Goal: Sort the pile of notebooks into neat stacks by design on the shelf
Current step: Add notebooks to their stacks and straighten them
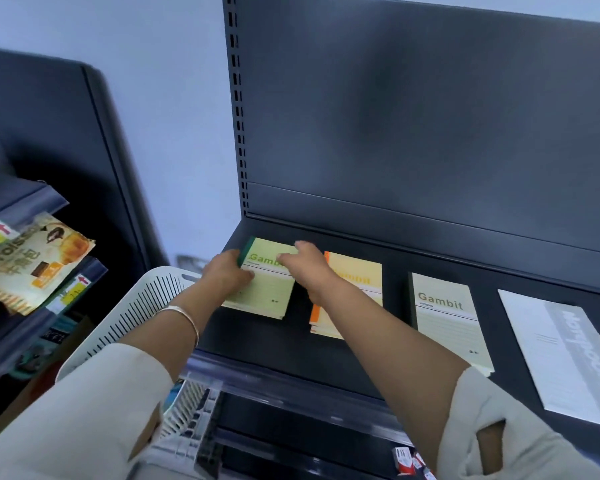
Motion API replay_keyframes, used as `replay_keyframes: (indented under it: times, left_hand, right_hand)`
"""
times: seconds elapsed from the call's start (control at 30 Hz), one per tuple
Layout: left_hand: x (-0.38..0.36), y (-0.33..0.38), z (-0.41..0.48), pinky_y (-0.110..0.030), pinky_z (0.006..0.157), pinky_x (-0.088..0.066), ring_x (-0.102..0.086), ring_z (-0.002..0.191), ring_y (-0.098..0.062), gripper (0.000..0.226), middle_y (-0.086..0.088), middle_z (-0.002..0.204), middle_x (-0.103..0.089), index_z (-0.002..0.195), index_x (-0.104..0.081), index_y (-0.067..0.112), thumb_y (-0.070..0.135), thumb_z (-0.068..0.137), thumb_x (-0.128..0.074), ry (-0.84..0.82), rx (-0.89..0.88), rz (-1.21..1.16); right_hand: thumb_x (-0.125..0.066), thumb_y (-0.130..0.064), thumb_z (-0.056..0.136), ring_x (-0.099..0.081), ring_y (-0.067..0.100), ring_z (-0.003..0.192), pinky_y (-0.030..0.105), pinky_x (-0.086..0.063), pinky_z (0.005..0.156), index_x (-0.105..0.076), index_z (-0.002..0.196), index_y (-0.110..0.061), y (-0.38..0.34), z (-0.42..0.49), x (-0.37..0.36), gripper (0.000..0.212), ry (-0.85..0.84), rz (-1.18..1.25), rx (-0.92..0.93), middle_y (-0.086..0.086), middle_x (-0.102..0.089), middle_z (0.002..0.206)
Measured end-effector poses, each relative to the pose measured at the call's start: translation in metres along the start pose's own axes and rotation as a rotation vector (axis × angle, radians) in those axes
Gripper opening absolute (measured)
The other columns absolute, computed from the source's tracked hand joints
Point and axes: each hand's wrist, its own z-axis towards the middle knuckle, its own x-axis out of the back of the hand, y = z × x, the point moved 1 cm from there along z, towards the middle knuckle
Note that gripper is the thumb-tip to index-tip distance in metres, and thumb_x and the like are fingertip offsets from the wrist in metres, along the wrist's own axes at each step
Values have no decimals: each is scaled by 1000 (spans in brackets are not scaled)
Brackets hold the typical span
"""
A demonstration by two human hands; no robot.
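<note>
On the dark shelf [378, 358] lie several notebook stacks in a row. At the far left is a green-spined pale green "Gambit" notebook stack [267, 292]. My left hand [227, 273] grips its left edge near the spine. My right hand [309, 266] rests on its right edge, fingers curled over the cover. Beside it sits an orange-spined yellow stack [354, 296], partly hidden by my right wrist. Further right lie a black-spined "Gambit" stack [447, 323] and a white-and-grey notebook stack [561, 355].
A white slotted plastic basket [139, 306] stands below the shelf's left end, under my left forearm. At left, another shelf unit holds a croissant packet [32, 261] and price tags. Small red-and-white boxes [409, 460] sit on a lower shelf.
</note>
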Motion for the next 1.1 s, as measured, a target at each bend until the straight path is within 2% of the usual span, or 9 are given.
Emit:
replay_keyframes:
  times: [0.1,0.23,0.4,0.53,0.67,0.77,0.83,0.97,1.1]
  left_hand:
    - [0,-3,2,-37,87,-51,-60,99,-30,24,-12,107,-64,107,-58,12,10,83,-57,15,3,8]
    - [4,-5,6,-31,86,-48,-58,105,-26,48,-6,117,-62,129,-50,20,10,82,-55,9,-24,69]
    - [7,-6,4,-32,89,-47,-55,111,-24,56,-3,124,-59,136,-43,23,16,83,-58,8,-53,149]
    - [7,-10,0,-31,94,-44,-51,117,-25,58,-5,129,-57,141,-39,21,14,86,-57,14,-89,147]
    - [6,-13,-5,-30,97,-42,-50,120,-26,60,-7,133,-53,144,-35,17,16,88,-58,-16,-127,85]
    - [6,-17,-10,-30,105,-37,-45,128,-24,68,-8,142,-45,146,-30,15,26,88,-63,-94,-195,59]
    - [9,-28,-16,-31,113,-28,-33,137,-22,80,-8,151,-32,148,-23,17,32,83,-68,-196,-259,97]
    - [14,-47,-23,-30,115,-17,-17,142,-24,94,-8,156,-14,150,-17,23,33,76,-75,-269,-348,365]
    - [11,-51,-22,-30,111,-28,-30,133,-24,89,-6,146,-32,148,-24,28,31,75,-76,-162,-366,417]
  right_hand:
    - [-52,-19,95,-40,27,125,34,-35,93,-30,142,-3,-4,4,-10,54,-47,237,-170,12,-37,142]
    - [-53,-18,95,-49,15,84,33,-38,82,-44,126,-4,-8,7,-15,35,-83,334,-231,5,-49,113]
    - [-54,-18,94,-50,19,96,28,-41,74,-42,131,-3,-8,9,-17,42,-92,340,-244,5,-52,123]
    - [-55,-18,93,-59,20,93,28,-46,59,-49,121,-5,-9,6,-21,31,-111,311,-245,11,-57,122]
    - [-53,-22,92,-49,29,117,38,-45,92,-42,130,-7,-7,12,-20,43,-17,-21,-146,9,-46,133]
    - [-53,-27,91,-29,35,136,40,-37,102,-22,148,-15,-3,24,-19,66,35,-386,-37,10,-21,153]
    - [-53,-32,92,-19,36,141,42,-30,109,-17,150,-16,0,30,-21,71,18,-520,37,10,-16,156]
    - [-56,-39,91,-28,37,136,41,-32,107,-25,147,-12,2,38,-23,70,-39,-614,75,14,-30,149]
    - [-56,-44,87,-36,38,129,37,-36,97,-51,124,-13,1,45,-25,49,-33,-654,68,14,-42,137]
